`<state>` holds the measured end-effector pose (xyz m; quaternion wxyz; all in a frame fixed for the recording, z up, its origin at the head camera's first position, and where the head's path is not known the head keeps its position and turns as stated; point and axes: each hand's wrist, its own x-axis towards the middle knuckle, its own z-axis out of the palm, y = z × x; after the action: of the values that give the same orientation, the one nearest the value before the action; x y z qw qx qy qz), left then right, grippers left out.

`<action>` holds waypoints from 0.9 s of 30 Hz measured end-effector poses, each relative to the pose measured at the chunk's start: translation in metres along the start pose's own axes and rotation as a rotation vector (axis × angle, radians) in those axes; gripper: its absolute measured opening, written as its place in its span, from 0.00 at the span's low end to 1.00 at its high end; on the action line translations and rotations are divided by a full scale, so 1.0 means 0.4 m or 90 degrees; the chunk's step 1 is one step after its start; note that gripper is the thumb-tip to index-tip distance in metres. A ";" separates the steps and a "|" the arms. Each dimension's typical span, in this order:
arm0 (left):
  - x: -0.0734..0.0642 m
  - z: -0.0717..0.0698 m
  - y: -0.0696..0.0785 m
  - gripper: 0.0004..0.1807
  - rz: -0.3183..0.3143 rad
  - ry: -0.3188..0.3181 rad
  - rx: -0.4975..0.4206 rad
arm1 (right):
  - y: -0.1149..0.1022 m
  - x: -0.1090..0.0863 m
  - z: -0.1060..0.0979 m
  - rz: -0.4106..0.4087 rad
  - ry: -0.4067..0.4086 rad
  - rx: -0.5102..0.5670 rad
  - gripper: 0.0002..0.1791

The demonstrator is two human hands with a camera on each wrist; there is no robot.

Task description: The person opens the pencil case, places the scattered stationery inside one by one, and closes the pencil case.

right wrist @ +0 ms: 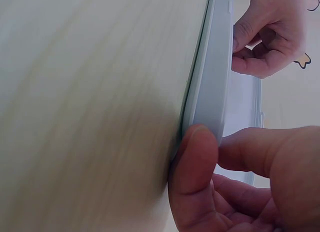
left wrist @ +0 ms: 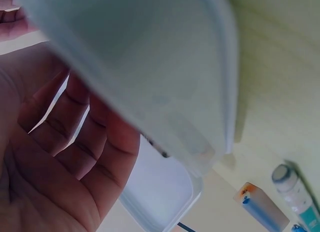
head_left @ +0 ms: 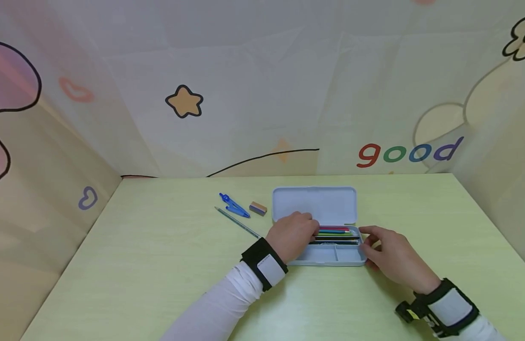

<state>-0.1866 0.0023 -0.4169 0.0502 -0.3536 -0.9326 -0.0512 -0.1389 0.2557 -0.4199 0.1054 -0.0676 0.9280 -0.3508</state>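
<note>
A pale blue pencil case (head_left: 314,255) lies on the table with its lid (head_left: 314,203) folded back. Several pencils (head_left: 336,233) in pink, blue, green and black lie side by side in its rear compartment. My left hand (head_left: 293,233) reaches over the case's left end, its bent fingers in among the pencils. The case wall hides those fingertips in the left wrist view, so I cannot tell whether they pinch a pencil. At the right end of the case, my right hand (head_left: 392,253) grips the edge between thumb and fingers, thumb low on the side wall.
Left of the case, a thin pencil (head_left: 237,221) lies slanting on the table, partly behind my left wrist. Beyond it are a blue drawing compass (head_left: 234,206) and a small brown-and-blue eraser (head_left: 258,208). A printed cloth backdrop (head_left: 254,94) rises behind the table.
</note>
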 end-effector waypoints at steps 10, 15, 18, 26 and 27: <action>-0.003 -0.006 0.004 0.03 0.003 -0.002 -0.009 | 0.002 0.001 -0.001 0.004 -0.003 -0.005 0.27; -0.004 -0.009 0.005 0.03 0.004 -0.006 -0.004 | 0.002 0.001 -0.001 0.001 -0.002 -0.004 0.27; -0.003 -0.007 0.004 0.04 0.006 -0.005 -0.005 | 0.001 0.001 -0.001 -0.001 -0.001 -0.003 0.27; -0.001 -0.005 0.000 0.04 0.010 0.004 -0.011 | -0.002 0.001 -0.003 0.000 -0.001 -0.002 0.27; -0.002 -0.006 0.000 0.04 0.009 0.005 -0.011 | -0.002 0.001 -0.003 0.000 -0.001 -0.002 0.27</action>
<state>-0.1860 0.0014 -0.4145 0.0508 -0.3607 -0.9293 -0.0605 -0.1397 0.2558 -0.4187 0.1057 -0.0680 0.9285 -0.3495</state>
